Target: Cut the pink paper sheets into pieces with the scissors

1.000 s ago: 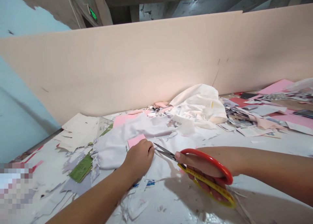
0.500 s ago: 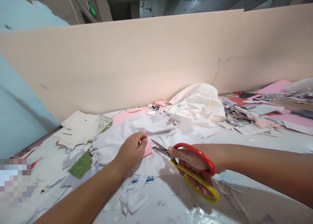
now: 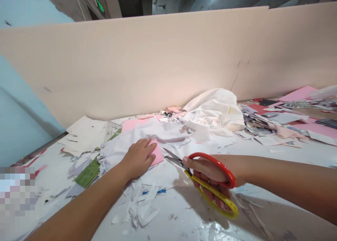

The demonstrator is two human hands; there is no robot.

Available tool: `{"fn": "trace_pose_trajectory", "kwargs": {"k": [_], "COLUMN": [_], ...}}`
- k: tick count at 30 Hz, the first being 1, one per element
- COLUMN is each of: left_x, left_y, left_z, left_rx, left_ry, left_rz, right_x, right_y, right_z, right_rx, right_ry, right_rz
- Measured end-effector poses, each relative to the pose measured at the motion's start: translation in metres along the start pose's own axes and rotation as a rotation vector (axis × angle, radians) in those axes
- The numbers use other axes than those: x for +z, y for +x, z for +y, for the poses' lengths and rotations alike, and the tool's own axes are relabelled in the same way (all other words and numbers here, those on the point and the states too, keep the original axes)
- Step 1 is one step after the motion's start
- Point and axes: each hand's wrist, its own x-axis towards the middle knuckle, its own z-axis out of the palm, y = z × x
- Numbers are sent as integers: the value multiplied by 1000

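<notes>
My right hand (image 3: 210, 179) is wrapped through the handles of a pair of scissors (image 3: 214, 172), one handle red and the other yellow. The scissor blades stand apart, their tips just right of a small pink paper piece (image 3: 158, 154). My left hand (image 3: 140, 156) lies on that pink paper with its fingers stretched over it, covering its left part. Beneath the paper and hand is a crumpled white sheet of cloth or paper (image 3: 116, 150), spread on the white table (image 3: 179, 211).
Paper scraps (image 3: 143, 213) litter the near table. A green booklet-like piece (image 3: 88, 172) and torn white sheets (image 3: 84, 135) lie left. Crumpled white material (image 3: 217, 109) sits against the beige partition (image 3: 158, 65). Pink and red papers (image 3: 319, 128) and a dark flat object (image 3: 328, 122) are at right.
My left hand has loosened from the edge of the pink paper and flattened, shifting slightly left, so more of the paper shows. The scissors stay nearly still, blades apart.
</notes>
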Motion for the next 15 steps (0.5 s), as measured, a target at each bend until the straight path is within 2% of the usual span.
{"fn": "trace_pose_trajectory", "kwargs": {"k": [7, 12, 15], "left_x": [-3, -6, -4], "left_y": [3, 4, 6], "left_z": [-6, -15, -20], "left_rx": [-116, -87, -65], "left_ry": [-136, -340, -357], "left_rz": [53, 210, 261], "right_x": [-2, -1, 1], "right_y": [2, 3, 1], "right_z": [2, 2, 0], "right_rx": [-21, 2, 15], "right_ry": [0, -3, 4], "right_rz": [-1, 3, 0]}}
